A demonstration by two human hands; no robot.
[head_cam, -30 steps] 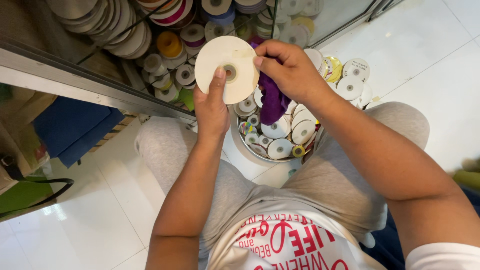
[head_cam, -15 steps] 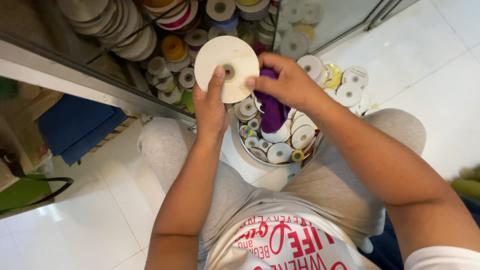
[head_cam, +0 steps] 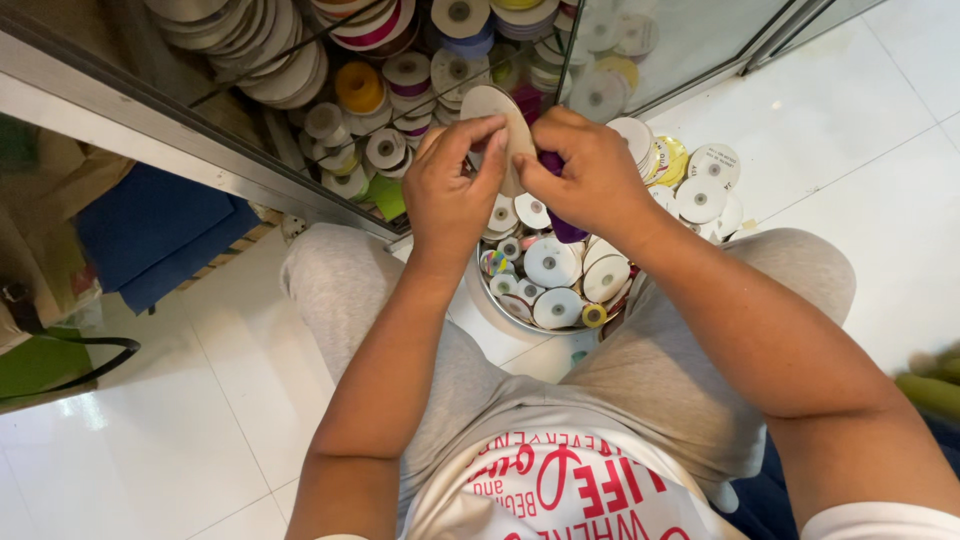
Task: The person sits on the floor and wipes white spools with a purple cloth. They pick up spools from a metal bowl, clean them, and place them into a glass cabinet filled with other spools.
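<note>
Ribbon spool, a flat cardboard disc wound with purple ribbon, is held edge-on above the bucket that stands on the floor between the knees. The left hand is closed on the disc, thumb and fingertips pinching its rim from the near side. The right hand is closed on the purple ribbon at the spool's far face, with a loose end seen hanging below the palm.

The spool is judged light and fairly stiff across its faces, though the thin cardboard flange would likely bend or crease if squeezed hard at one point. The ribbon is judged soft and slippery, and apt to unwind if the coil is left unheld. The best hold is taken to be at the rim or through the central hole, with one finger kept on the ribbon's free end. Many more white-faced spools are packed in the bucket and in the glass cabinet just behind.
</note>
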